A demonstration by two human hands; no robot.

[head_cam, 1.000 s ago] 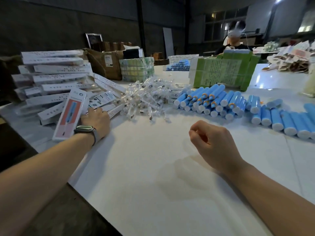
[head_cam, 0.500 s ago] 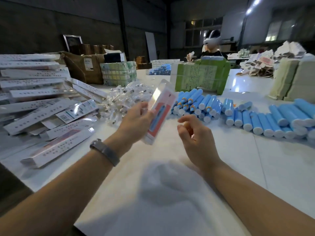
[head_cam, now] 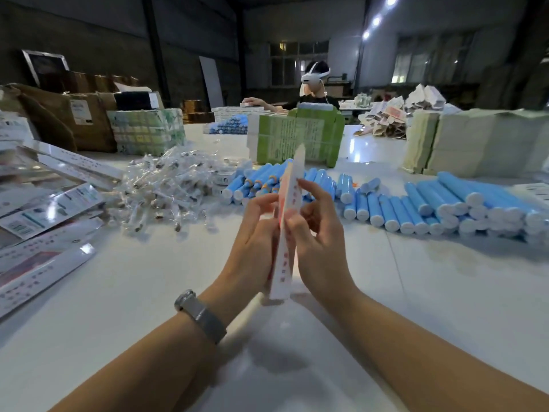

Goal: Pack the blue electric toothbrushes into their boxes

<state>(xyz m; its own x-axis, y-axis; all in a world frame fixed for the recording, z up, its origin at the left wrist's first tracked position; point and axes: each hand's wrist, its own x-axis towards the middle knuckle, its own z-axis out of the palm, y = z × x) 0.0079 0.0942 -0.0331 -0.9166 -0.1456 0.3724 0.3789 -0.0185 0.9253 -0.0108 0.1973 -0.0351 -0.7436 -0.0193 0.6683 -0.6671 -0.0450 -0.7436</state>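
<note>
Toothbrushes point(head_cam: 386, 209) lie unpacked across the table point(head_cam: 148, 292) beyond the box point(head_cam: 286, 233), gripped edge-on by left hand point(head_cam: 252, 242) and right hand point(head_cam: 318, 236); recommend squaring it open before loading.

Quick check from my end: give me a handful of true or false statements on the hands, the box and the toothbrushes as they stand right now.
1. Both hands hold one box upright over the table. True.
2. The right hand grips a blue toothbrush. False: it pinches the box, as does the left hand.
3. The blue toothbrushes lie on the table beyond the hands. True.
4. The watch is on the right wrist. False: it is on the left.
5. The flat boxes lie on the person's right. False: they lie on the left.
</note>
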